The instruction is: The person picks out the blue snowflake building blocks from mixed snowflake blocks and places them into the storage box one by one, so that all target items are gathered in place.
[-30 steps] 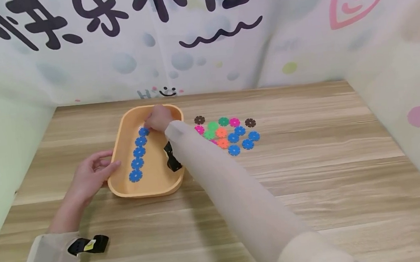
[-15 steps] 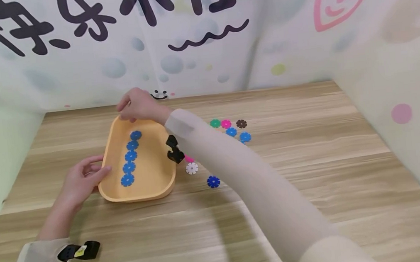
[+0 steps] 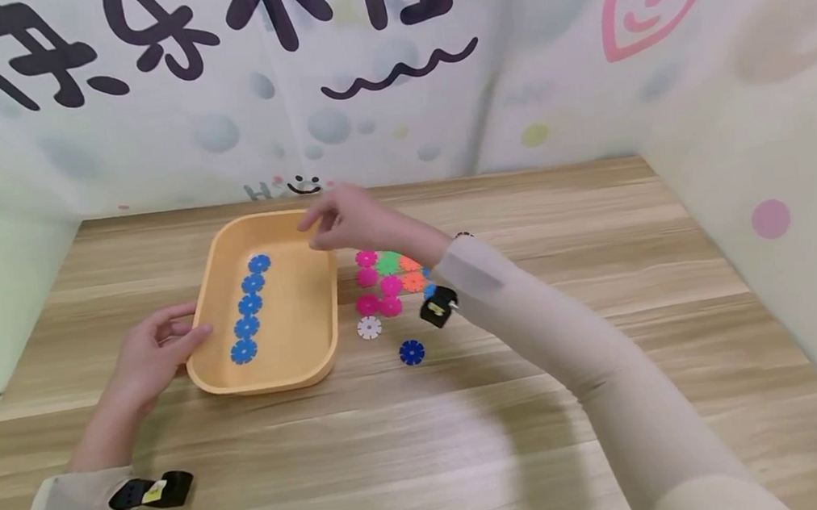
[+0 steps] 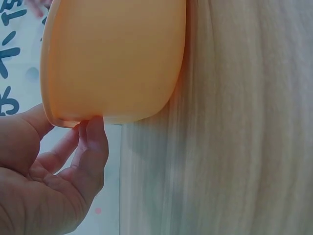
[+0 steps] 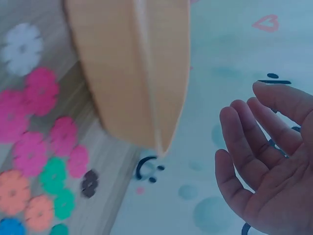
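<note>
My left hand [image 3: 151, 358] pinches the left rim of an orange plastic tray [image 3: 293, 318], the thumb over the edge and the fingers against the outer wall. The left wrist view shows those fingers at the tray's rim [image 4: 46, 63]. Inside lies a slanting row of several blue notched discs [image 3: 246, 327], end to end along the left side. Above the tray's far right corner hovers my right hand [image 3: 350, 218], fingers loosely bent. In the right wrist view that hand's palm [image 5: 279, 181] shows nothing held.
Right of the tray, loose notched discs lie on the wooden table [image 3: 311, 474]: pink [image 3: 367, 277], green [image 3: 388, 264], orange [image 3: 413, 282], white [image 3: 369, 328] and dark blue [image 3: 411, 353]. My right forearm hides some. A printed cloth [image 3: 397, 126] hangs behind the table.
My right hand has come out of the tray's far end, passed over the far rim and moved right. My left hand still holds the tray, and the head view has shifted slightly.
</note>
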A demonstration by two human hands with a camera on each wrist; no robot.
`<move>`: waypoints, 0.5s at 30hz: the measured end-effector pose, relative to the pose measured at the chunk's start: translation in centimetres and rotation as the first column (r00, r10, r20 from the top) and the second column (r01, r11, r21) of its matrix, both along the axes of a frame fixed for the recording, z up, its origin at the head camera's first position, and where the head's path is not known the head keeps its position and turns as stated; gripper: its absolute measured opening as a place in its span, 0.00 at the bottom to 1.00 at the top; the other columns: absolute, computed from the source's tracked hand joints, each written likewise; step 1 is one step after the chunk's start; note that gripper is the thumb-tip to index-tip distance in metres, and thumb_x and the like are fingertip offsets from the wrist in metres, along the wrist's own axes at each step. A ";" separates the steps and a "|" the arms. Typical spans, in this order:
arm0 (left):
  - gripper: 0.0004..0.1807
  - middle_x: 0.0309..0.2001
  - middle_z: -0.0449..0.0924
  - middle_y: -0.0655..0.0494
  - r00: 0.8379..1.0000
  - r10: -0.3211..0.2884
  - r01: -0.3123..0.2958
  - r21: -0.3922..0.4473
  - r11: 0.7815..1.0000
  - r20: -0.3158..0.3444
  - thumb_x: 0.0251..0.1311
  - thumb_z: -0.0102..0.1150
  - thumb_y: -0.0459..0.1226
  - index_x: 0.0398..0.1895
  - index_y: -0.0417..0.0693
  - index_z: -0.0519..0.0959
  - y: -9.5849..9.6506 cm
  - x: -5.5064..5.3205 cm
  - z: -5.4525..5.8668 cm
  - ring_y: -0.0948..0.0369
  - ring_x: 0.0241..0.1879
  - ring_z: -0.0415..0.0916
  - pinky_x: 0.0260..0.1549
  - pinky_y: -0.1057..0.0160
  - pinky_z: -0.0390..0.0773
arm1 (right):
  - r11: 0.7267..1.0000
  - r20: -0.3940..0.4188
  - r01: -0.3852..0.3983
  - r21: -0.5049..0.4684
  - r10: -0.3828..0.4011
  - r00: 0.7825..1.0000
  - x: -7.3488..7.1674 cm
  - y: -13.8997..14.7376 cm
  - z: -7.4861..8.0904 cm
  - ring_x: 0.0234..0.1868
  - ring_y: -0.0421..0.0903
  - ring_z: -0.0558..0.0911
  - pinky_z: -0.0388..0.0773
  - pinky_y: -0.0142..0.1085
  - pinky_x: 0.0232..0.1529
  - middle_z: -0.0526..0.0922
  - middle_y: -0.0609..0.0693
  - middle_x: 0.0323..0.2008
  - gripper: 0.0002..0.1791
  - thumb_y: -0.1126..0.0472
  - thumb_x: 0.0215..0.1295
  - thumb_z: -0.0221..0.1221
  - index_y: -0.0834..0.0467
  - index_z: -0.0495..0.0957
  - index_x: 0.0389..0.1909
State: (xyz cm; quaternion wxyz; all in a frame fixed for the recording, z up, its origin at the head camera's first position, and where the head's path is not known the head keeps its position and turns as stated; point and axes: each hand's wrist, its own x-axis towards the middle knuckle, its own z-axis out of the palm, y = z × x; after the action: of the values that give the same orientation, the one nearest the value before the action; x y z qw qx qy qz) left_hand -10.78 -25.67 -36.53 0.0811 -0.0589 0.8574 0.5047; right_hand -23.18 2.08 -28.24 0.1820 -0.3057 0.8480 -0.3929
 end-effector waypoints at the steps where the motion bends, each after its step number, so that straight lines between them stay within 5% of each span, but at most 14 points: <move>1: 0.32 0.42 0.72 0.41 1.000 0.002 -0.002 0.001 1.000 -0.003 0.63 0.53 0.42 0.63 0.30 0.57 0.0 0.0 0.0 0.70 0.28 0.76 0.26 0.64 0.81 | 1.000 0.004 0.004 0.007 -0.004 1.000 0.1 0.8 -0.4 0.34 0.42 0.78 0.77 0.29 0.34 0.80 0.49 0.33 0.12 0.66 0.58 0.61 0.60 0.80 0.44; 15: 0.33 0.43 0.71 0.38 1.000 0.001 -0.002 -0.025 1.000 -0.018 0.63 0.53 0.44 0.63 0.30 0.58 -0.2 0.0 -0.1 0.70 0.27 0.76 0.25 0.63 0.81 | 0.987 0.047 0.138 0.084 -0.143 0.989 0.3 10.1 -5.5 0.36 0.46 0.78 0.77 0.36 0.39 0.81 0.51 0.33 0.14 0.66 0.58 0.61 0.64 0.79 0.45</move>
State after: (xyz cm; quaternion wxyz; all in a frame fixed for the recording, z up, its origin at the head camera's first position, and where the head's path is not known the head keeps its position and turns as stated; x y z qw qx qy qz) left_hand -10.75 -25.89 -36.60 0.0725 -0.0560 0.8643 0.4945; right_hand -22.85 12.18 -33.78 0.1886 -0.2270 0.8775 -0.3781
